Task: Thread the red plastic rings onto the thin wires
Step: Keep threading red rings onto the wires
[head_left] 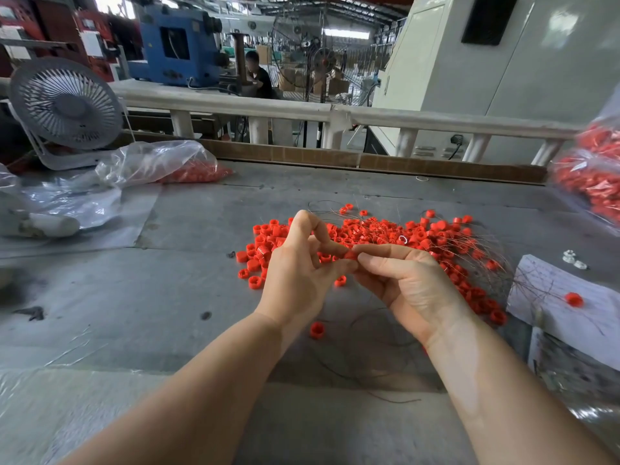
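Pinching small red ring (pixel 349 255) between right hand (pixel 407 283) and left hand (pixel 298 276) fingers; loose rings (pixel 385 229) heaped beyond.

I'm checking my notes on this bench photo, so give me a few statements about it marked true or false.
1. Both hands meet over the pile of red rings. True.
2. The right hand pinches a red ring between thumb and forefinger. True.
3. The left hand lies flat on the table. False: it is raised, its fingers curled towards the ring in the right hand.
4. The desk fan stands at the far right. False: it stands at the far left.
5. A single red ring lies on the white paper at the right. True.
6. The clear bag by the fan holds blue parts. False: they are red.
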Motion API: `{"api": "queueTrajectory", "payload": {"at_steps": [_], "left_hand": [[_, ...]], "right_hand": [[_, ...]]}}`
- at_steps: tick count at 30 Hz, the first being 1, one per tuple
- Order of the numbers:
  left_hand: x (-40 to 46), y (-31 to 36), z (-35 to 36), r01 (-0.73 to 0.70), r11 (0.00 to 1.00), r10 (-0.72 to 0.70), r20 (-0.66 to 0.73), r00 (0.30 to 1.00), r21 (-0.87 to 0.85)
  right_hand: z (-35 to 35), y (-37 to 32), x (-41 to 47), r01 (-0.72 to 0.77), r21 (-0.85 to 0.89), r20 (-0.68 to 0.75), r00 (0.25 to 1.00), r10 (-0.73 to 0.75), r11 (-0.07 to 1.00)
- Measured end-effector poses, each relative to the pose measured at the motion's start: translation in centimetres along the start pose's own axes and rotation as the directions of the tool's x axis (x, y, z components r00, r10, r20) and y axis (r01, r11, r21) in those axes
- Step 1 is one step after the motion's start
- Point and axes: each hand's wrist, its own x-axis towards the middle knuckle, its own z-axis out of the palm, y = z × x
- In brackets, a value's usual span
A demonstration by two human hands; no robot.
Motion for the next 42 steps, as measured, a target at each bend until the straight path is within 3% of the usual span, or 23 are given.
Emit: {"api": "queueTrajectory", "payload": {"at_steps": [5, 14, 22, 42], "left_hand": [[0.05, -0.34, 0.14, -0.007, 1.0, 0.007, 0.027, 1.0, -0.017], [0.08, -0.98, 0.19, -0.096, 0.983, 0.088, 0.054, 0.995, 0.157], [0.07, -0.72, 0.21, -0.02, 0.998, 0.019, 0.023, 1.0, 0.067], [0.28, -0.04, -0.08, 0.07, 0.996, -0.071, 0.016, 0.997, 0.057]], "right_hand": [[-0.15, 0.13, 0.1, 0.039, -0.024, 0.015, 0.999, -0.039, 0.999], [-0.23, 0.44, 0.16, 0.072, -0.107, 0.007, 0.997, -0.072, 0.992], [-0.22, 0.37, -0.04, 0.102, -0.119, 0.022, 0.995, -0.1, 0.988], [-0.03, 0.55, -0.05, 0.126, -0.131, 0.007, 0.992, -0.126, 0.983]]}}
